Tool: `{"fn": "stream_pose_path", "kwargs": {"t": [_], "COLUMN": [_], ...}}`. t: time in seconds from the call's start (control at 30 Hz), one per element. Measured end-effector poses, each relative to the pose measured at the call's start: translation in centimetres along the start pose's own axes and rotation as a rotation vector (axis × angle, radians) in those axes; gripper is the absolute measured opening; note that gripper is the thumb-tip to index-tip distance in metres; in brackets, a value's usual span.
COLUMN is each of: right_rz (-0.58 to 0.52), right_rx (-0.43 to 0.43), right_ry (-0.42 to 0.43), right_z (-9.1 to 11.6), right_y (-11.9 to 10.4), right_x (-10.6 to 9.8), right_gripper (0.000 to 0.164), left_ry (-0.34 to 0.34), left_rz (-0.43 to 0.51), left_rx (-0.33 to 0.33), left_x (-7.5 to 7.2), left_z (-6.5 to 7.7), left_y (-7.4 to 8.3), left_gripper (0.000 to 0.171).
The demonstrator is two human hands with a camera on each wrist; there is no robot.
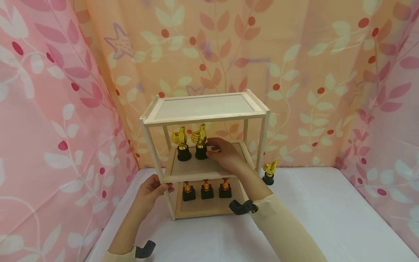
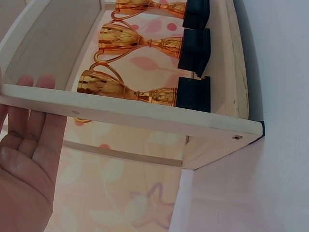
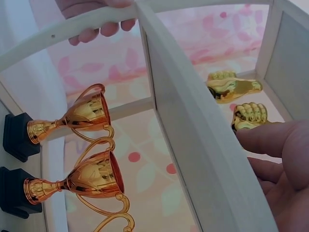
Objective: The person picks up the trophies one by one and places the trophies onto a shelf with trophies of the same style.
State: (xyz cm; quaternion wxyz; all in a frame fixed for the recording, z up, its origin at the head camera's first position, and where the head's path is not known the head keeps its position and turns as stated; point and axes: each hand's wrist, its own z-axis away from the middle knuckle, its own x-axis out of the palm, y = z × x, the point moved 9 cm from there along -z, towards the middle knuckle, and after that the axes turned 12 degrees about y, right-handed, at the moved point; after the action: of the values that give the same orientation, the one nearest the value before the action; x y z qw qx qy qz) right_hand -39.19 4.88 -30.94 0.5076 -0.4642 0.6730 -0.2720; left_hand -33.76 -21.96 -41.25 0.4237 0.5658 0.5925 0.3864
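Observation:
My left hand (image 1: 152, 191) grips the left front post of a small wooden shelf rack (image 1: 212, 118), with fingers curled around the post in the left wrist view. On the middle shelf stand two gold thumbs-up trophies with black round bases, a left one (image 1: 182, 143) and a right one (image 1: 200, 142). My right hand (image 1: 226, 154) reaches in over that shelf, its thumb and fingers loosely spread, fingertips right at the right trophy's base. Part of that base is hidden by the shelf board in the right wrist view.
Three gold cup trophies (image 1: 206, 190) with black square bases line the bottom shelf. Another thumbs-up trophy (image 1: 269, 172) stands on the white tabletop (image 1: 314, 207) right of the rack. Patterned curtains (image 1: 294, 72) close off the back and sides.

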Motion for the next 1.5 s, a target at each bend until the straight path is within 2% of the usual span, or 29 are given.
{"fn": "stream_pose_path", "kwargs": {"t": [0.17,0.4,0.77,1.2,1.5], "right_rz": [-0.024,-0.006,0.002,-0.05,-0.079], "right_rx": [0.001,-0.049,-0.131,-0.201,-0.241], "right_ry": [0.009,0.053,0.133,0.151,0.178], "right_z": [0.5,1.5,3.6,7.1,9.8], "right_y": [-0.1,-0.5,-1.4,-2.7,-2.7], "right_x": [-0.4,-1.3,-3.4,-5.3,-6.5], "right_gripper": [0.053,0.052,0.048,0.038,0.035], "left_ry": [-0.001,0.011,-0.001,-0.002,0.001], "left_rz": [-0.006,-0.035,-0.012,0.001,-0.006], "left_rx": [0.007,-0.013,-0.012,-0.006,-0.005], "left_x": [-0.1,-0.2,0.0,0.1,0.0], "left_z": [0.0,-0.1,-0.1,-0.1,0.0], "left_y": [0.1,-0.2,-0.2,-0.3,-0.3], "left_gripper": [0.025,0.028,0.027,0.024,0.026]}}
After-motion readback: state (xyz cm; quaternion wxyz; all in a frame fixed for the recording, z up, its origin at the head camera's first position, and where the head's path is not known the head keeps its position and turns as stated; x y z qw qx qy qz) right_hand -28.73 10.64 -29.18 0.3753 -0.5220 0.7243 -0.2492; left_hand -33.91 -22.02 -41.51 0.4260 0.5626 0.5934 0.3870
